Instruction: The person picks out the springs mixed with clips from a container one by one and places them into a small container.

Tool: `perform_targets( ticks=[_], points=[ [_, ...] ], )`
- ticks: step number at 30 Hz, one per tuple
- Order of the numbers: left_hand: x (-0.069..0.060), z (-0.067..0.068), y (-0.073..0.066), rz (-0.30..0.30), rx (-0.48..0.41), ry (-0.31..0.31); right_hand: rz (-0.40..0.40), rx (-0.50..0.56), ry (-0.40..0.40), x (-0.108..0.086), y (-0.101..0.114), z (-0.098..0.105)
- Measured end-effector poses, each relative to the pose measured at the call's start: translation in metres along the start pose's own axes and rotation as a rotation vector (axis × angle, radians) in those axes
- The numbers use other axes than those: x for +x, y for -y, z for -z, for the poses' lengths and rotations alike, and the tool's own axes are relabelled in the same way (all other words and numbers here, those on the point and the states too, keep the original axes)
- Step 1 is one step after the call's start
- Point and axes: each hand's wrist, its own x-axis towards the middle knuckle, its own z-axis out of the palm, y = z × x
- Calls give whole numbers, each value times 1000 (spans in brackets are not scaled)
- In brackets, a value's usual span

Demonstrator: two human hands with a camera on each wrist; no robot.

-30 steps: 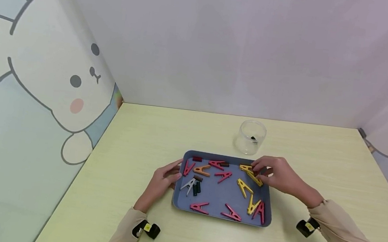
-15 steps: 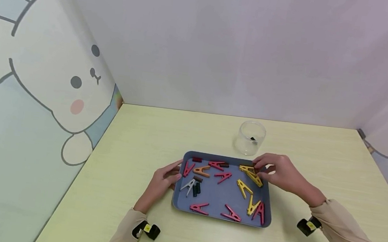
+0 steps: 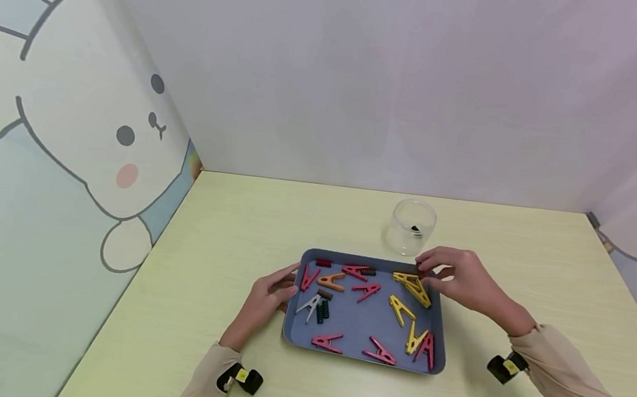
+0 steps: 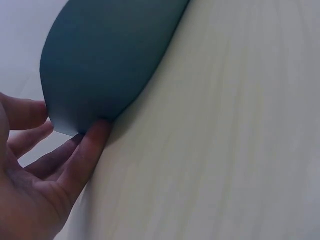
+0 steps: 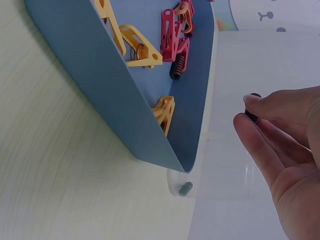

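Observation:
My right hand is above the far right corner of the blue-grey tray. In the right wrist view its thumb and fingers pinch a small dark coil spring. Straight fingers of my left hand touch the outside of the tray's left wall, also visible in the left wrist view. Below the right hand lie overlapping yellow clip halves. Others are scattered about: pink ones, an orange one and a white one. Black springs and a red spring lie at the left.
Behind the tray stands a clear round cup with a small dark piece inside. The pale wooden table meets a light wall at its back edge.
My right hand has risen slightly and moved a little away from the yellow clip halves, carrying the dark spring. My left hand stays at the tray's side.

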Motion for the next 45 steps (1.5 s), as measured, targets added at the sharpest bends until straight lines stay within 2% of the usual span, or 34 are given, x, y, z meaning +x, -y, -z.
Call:
perform_targets(
  ticks=[3, 7, 22, 35, 40, 45],
  points=[
    [-4, 0, -12, -3, 14, 12, 7, -6, -11, 1, 0, 1],
    [-6, -1, -15, -5, 26, 7, 9, -7, -22, 2, -2, 2],
    [-5, 0, -15, 10, 8, 15, 2, 3, -35, 9, 1, 9],
    [-5, 0, -15, 6, 36, -1, 15, 7, -58, 15, -2, 13],
    [-6, 0, -17, 5, 42, -2, -2, -6, -63, 18, -2, 15],
    [-5, 0, -17, 11, 41, -1, -4, 4, -75, 21, 6, 17]
  ],
)
